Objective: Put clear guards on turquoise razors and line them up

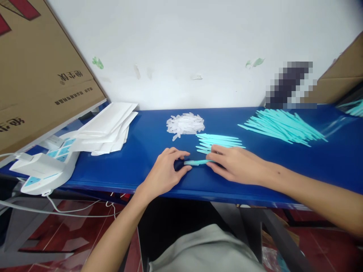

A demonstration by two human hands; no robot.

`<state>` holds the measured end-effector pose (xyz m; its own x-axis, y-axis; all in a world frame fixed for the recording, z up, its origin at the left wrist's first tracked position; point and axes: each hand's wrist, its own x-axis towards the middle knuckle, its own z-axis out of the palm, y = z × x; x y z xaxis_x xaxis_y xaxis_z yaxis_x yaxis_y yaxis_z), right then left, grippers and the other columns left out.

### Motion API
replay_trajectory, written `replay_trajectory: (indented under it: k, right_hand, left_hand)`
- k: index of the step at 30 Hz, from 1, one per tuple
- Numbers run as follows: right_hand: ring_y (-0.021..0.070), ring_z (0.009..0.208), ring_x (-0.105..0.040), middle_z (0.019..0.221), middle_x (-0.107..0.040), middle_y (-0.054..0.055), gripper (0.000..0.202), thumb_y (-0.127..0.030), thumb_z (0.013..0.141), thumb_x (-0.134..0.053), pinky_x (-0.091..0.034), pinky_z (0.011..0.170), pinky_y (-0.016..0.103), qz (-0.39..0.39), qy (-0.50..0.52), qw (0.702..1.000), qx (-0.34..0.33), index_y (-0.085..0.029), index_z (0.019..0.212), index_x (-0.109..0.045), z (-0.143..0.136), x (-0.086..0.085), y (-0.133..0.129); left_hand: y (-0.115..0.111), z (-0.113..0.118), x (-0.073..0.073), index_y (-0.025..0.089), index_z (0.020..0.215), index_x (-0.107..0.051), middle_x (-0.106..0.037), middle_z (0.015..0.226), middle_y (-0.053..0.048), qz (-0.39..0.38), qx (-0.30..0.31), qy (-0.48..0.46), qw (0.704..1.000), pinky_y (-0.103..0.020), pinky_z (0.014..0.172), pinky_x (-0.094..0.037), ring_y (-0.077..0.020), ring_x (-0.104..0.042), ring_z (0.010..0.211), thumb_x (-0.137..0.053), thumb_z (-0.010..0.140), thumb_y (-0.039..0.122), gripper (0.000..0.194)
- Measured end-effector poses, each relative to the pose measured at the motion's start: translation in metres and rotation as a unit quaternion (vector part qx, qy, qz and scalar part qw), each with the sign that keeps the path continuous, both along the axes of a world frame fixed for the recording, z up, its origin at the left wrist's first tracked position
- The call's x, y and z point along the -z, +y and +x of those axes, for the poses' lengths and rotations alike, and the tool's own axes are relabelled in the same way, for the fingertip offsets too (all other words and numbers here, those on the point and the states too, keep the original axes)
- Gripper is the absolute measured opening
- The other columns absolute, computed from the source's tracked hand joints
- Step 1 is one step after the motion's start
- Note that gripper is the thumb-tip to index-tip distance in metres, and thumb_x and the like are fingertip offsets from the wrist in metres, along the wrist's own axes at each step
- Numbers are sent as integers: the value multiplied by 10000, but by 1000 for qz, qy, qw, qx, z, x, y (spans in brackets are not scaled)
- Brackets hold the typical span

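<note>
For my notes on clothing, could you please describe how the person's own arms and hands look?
The left hand and right hand are bare: no gloves, rings or watch show. The left forearm and right forearm show no sleeves; a small spot marks the right one near the wrist.

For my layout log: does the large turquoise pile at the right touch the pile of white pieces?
No, blue tabletop shows between the turquoise pile and the white pieces.

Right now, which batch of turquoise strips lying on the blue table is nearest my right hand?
The smaller row, partly covered by your right hand; the bigger heap and the strips at the picture's right edge lie farther off.
</note>
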<state>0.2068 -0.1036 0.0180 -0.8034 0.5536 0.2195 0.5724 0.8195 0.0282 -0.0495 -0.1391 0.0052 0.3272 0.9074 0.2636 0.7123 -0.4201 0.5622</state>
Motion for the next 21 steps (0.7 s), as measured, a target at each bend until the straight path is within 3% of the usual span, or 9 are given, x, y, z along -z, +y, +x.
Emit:
replay_trajectory:
  k: [3, 8, 11, 16, 21]
  right_hand:
    - [143, 653, -560, 911, -601, 63, 348, -326, 1062, -379, -333, 591, 282, -36, 6, 999, 16, -169, 939, -664, 0, -3, 1]
    - [167, 704, -586, 902, -603, 66, 343, -353, 1057, -391, -362, 620, 289, -97, 11, 995, 29, -169, 940, -655, 1, -6, 3]
    - [183, 747, -606, 919, -614, 68, 324, -396, 1041, -447, -396, 656, 296, -132, 25, 991, 16, -177, 1019, -684, 4, -6, 6]
    - [192, 789, -615, 909, -631, 75, 433, -431, 1076, -362, -433, 732, 312, -177, 53, 982, -26, -191, 1043, -721, 7, -5, 11]
    - [175, 763, -606, 890, -627, 68, 368, -424, 1051, -446, -418, 698, 293, -162, 69, 984, -20, -191, 1031, -729, 6, -2, 11]
  left_hand:
    - [-1, 0, 0, 236, 1262, -692, -685, 1038, -35, 5, 6, 15, 1000, -370, 932, -487, -216, -603, 1001, -725, 921, 336, 356]
    - [1, 1, 0, 224, 1132, -744, -678, 985, -34, -2, 24, 25, 999, -352, 864, -478, -201, -590, 944, -583, 1022, 326, 220]
    - [1, 1, 1, 201, 1105, -743, -668, 938, -41, 10, 30, 41, 999, -360, 837, -470, -206, -575, 900, -558, 1036, 323, 232]
    - [-1, -1, 1, 174, 1058, -729, -673, 912, -40, 45, 79, 41, 995, -345, 810, -462, -191, -563, 856, -505, 1060, 280, 248]
    - [0, -1, 1, 193, 1029, -735, -686, 913, -23, 31, 65, 44, 996, -333, 780, -446, -188, -560, 845, -575, 1030, 279, 182]
